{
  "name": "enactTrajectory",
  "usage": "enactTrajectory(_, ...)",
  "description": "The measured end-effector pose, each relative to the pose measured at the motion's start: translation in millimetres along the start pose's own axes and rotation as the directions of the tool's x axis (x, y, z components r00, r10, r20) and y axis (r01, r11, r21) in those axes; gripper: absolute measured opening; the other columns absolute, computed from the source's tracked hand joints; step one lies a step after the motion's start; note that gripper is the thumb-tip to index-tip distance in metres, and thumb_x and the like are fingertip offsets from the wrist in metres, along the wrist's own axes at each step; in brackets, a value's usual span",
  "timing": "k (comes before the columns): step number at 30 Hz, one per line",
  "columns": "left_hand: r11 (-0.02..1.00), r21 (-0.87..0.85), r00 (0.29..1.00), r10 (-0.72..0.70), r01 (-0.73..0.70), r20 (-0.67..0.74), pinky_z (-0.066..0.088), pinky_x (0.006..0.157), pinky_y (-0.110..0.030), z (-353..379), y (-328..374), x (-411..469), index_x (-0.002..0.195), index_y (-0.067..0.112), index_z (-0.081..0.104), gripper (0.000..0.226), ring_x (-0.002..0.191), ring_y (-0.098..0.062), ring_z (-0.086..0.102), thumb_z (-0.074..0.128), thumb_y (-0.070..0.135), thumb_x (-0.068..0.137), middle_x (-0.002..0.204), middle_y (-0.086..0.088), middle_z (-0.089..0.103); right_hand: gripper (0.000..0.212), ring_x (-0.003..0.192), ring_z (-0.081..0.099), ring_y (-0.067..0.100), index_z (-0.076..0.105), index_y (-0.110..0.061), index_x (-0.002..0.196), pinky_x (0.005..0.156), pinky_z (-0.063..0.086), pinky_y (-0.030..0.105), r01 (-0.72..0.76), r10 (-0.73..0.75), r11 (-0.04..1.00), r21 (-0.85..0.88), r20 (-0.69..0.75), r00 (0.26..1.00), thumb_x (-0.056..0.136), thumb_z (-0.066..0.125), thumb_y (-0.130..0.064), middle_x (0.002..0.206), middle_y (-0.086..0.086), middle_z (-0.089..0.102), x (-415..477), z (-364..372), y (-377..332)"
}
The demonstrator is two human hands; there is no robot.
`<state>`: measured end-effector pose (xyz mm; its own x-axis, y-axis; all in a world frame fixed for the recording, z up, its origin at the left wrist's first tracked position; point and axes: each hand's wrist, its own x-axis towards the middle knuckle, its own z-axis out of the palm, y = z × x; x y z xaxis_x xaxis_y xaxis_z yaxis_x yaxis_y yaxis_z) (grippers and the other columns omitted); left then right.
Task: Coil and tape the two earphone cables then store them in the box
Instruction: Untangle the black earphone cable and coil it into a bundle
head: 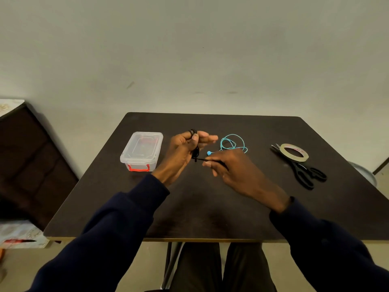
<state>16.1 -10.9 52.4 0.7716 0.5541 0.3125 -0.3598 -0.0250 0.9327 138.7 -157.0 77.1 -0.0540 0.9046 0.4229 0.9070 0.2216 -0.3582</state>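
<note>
A black earphone cable [195, 153] is looped around the fingers of my left hand [183, 152], which holds the coil above the table with the thumb pressed on it. My right hand [235, 171] pinches the cable's loose end just to the right of the coil. A light blue earphone cable [232, 143] lies loose on the table behind my right hand, one earbud showing beside it. The clear plastic box [142, 150] with a red latch stands closed at the left. A tape roll [294, 152] lies at the right.
Black scissors [305, 172] lie partly under the tape roll near the dark table's [210, 213] right edge. Dark furniture stands to the left of the table, and a pale wall rises behind it. My legs show below the front edge.
</note>
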Motion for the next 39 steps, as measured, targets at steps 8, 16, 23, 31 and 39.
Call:
enactTrajectory(8,0.973,0.032,0.967,-0.229,0.227,0.113,0.057,0.074,-0.032,17.8,4.9,-12.9,0.1,0.003,0.067,0.059,0.069,-0.023,0.067,0.025,0.044,0.109,0.081,-0.013,0.07,0.007,0.075,0.063,0.007,0.078,-0.021,0.092,0.07,0.051,0.028,0.043,-0.055,0.996,-0.083,-0.151,0.987,0.09,0.072,-0.02,0.083,-0.009,0.074,23.3,-29.0,9.0)
enactTrajectory(16,0.915,-0.068,0.889,-0.364,0.397,0.278,0.049,0.06,-0.025,14.1,7.5,-17.4,0.091,0.009,0.065,0.048,0.046,-0.008,0.035,0.037,0.045,0.107,0.062,-0.002,0.043,0.005,0.078,0.065,0.01,0.077,-0.012,0.091,0.07,0.05,0.022,-0.035,0.054,0.994,0.101,-0.19,0.98,0.089,0.073,-0.013,0.083,-0.005,0.073,26.4,-28.6,23.2)
enactTrajectory(23,0.8,-0.333,0.82,-0.311,0.499,0.482,0.042,0.057,-0.021,12.4,18.9,-16.7,0.082,0.01,0.051,0.039,0.044,-0.005,0.026,0.029,0.027,0.11,0.057,0.003,0.043,0.015,0.054,0.057,0.013,0.074,0.003,0.096,0.054,0.048,0.025,-0.156,0.277,0.768,0.621,-0.103,0.955,0.092,0.067,-0.01,0.079,0.014,0.071,9.7,-8.3,29.8)
enactTrajectory(31,0.747,-0.439,0.836,-0.282,0.499,0.471,0.051,0.066,-0.025,5.8,22.1,-17.8,0.079,0.011,0.057,0.047,0.046,-0.009,0.049,0.027,0.029,0.11,0.056,0.0,0.05,0.021,0.067,0.057,0.011,0.076,-0.007,0.107,0.057,0.047,0.017,-0.185,0.307,0.292,0.938,0.092,0.947,0.088,0.066,-0.008,0.08,0.006,0.07,1.9,2.4,29.5)
enactTrajectory(39,0.93,-0.144,0.902,-0.276,0.338,0.332,0.057,0.087,-0.04,2.2,25.7,-12.2,0.083,0.008,0.064,0.033,0.077,-0.031,0.07,0.051,0.033,0.101,0.067,-0.01,0.063,0.017,0.073,0.057,0.031,0.078,-0.009,0.1,0.056,0.05,0.021,-0.147,0.374,0.493,0.858,-0.056,0.926,0.085,0.073,-0.014,0.087,0.01,0.077,2.4,5.8,24.5)
